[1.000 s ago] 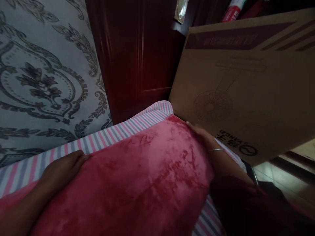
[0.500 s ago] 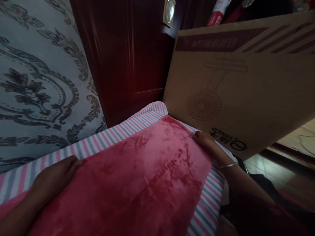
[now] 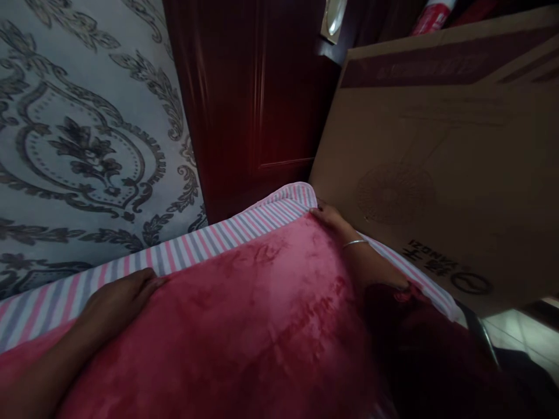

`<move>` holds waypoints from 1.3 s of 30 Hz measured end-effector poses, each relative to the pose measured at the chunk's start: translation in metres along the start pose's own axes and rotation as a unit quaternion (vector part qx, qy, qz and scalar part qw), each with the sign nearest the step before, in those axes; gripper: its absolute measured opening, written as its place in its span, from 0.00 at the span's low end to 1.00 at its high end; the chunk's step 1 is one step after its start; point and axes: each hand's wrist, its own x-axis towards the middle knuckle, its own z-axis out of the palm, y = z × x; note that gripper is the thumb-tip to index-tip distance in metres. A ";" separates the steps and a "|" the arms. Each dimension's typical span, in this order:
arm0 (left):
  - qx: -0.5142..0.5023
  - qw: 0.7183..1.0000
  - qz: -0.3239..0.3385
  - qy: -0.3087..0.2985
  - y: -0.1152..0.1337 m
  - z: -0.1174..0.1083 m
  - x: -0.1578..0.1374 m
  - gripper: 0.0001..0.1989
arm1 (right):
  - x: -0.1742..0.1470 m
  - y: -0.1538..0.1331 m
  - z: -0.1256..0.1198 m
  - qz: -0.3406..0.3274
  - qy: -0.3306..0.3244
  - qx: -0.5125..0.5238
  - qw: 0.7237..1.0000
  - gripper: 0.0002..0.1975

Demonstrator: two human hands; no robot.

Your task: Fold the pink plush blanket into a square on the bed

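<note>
On red cloth: hands apart, right arm outstretched.

A pale grey-blue wall covering with dark scrolling floral medallions fills the left side, meeting a glossy dark red panelled door with a shiny oval metal fitting. To the right leans a large brown cardboard box, bearing upside-down black YANGZI lettering; a red-and-white cylindrical container shows above its edge. Pale glossy floor tiles appear lower right.

Dark maroon sleeve, silvery bangle
</note>
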 end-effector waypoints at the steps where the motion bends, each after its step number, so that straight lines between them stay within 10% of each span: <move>1: 0.001 1.000 -0.001 0.002 0.000 0.000 0.000 0.22 | 0.003 -0.002 0.003 -0.008 0.005 0.008 1.000 0.25; 18: 0.017 0.999 -0.018 0.035 -0.001 0.006 -0.002 0.20 | 0.004 0.000 0.019 -0.070 0.097 0.012 0.993 0.21; 22: 0.020 0.999 -0.023 0.024 -0.003 0.007 0.000 0.20 | 0.002 -0.001 0.024 -0.195 0.020 -0.071 0.978 0.29; 29: 0.017 0.999 0.006 0.032 -0.008 0.009 0.001 0.22 | 0.005 0.008 0.053 -0.216 -0.049 -0.080 0.972 0.36; 39: 0.045 0.998 0.023 0.021 0.003 -0.001 -0.002 0.24 | -0.054 0.035 0.016 -0.186 0.020 -0.146 0.971 0.32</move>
